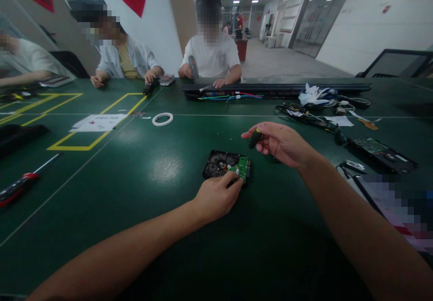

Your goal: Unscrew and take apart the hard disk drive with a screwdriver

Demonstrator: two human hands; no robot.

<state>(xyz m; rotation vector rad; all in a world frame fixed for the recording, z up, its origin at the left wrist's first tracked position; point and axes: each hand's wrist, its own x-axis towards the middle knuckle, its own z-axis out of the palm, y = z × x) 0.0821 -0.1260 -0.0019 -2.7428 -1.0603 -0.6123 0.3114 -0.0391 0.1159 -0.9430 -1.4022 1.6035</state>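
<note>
A hard drive (216,160) lies on the green table with its underside up, its green circuit board (242,166) on the right end. My left hand (218,195) grips the near edge of the drive, fingers and thumb on the circuit board side. In my right hand (282,143) is a small screwdriver (255,138) with a dark and yellow handle, held tilted over the drive's right end. Its thin shaft points down toward the board; whether the tip touches is too small to tell. A small dark object beneath my right hand is mostly hidden.
A red-and-black screwdriver (20,187) lies at the left. A white tape roll (163,119) and a paper sheet (98,122) sit farther back. On the right are cables (301,114), white gloves (314,94) and another drive (382,154). Several people sit across the table.
</note>
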